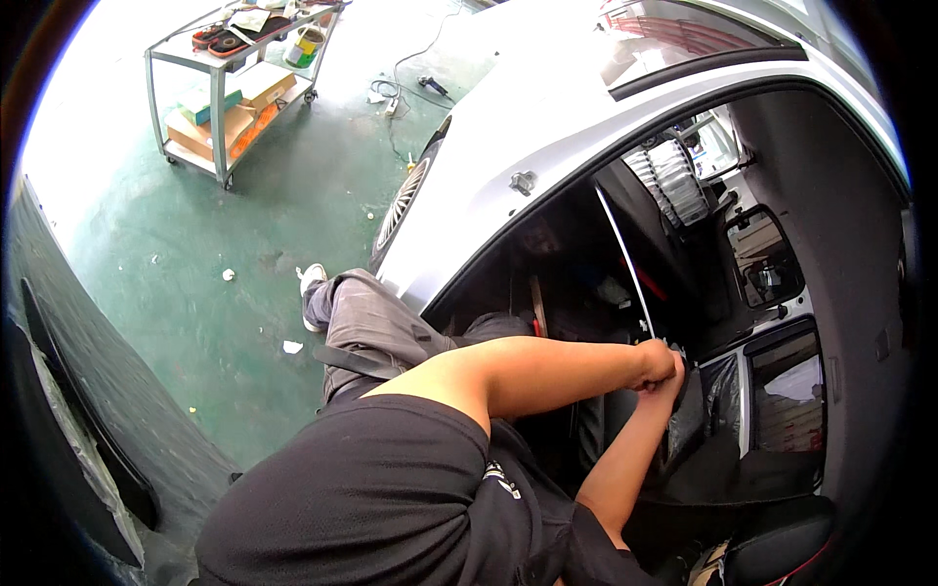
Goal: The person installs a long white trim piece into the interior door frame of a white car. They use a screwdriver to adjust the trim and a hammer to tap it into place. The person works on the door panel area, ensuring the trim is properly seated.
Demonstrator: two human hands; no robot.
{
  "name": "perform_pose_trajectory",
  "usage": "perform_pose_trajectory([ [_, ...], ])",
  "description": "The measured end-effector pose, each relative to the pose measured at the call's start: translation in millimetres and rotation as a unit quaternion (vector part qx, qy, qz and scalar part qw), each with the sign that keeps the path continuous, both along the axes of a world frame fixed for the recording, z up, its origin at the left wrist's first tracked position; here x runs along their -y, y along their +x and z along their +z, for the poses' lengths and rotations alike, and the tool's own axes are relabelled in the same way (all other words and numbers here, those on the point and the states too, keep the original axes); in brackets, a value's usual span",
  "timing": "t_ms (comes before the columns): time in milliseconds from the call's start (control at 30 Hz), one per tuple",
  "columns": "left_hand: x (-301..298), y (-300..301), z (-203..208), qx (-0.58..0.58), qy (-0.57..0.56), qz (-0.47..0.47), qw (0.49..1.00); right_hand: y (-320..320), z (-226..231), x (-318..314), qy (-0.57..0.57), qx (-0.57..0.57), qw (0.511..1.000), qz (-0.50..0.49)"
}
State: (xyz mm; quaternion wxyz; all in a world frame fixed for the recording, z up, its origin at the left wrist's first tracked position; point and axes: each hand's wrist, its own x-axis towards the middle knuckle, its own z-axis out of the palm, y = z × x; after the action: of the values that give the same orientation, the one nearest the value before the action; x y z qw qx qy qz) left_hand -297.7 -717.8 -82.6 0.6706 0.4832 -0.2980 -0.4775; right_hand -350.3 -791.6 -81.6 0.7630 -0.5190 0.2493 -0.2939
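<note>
Both my arms reach through the open doorway of a white car. My left hand is closed, its fingers curled in. Right against it, my right hand is closed too, and the two overlap. From the upper side a long, thin white rod slants down through the dark interior, its lower end meeting my left hand. What lies inside my right hand's fingers is hidden.
A wheeled metal cart with boxes and tools stands at the far left. A corded power tool lies on the green floor. Plastic-covered panels line the left. The car's door frame curves around my arms.
</note>
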Motion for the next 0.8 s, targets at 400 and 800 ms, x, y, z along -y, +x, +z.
perform_pose_trajectory([
  [400, 20, 9, -27, 0.238, -0.04, 0.151, 0.959, 13, -15, 39, -0.006, 0.066, 0.997, 0.047],
  [800, -56, -4, -10, 0.137, -0.045, 0.07, 0.987, 0, -22, 20, -0.001, 0.086, 0.995, -0.055],
])
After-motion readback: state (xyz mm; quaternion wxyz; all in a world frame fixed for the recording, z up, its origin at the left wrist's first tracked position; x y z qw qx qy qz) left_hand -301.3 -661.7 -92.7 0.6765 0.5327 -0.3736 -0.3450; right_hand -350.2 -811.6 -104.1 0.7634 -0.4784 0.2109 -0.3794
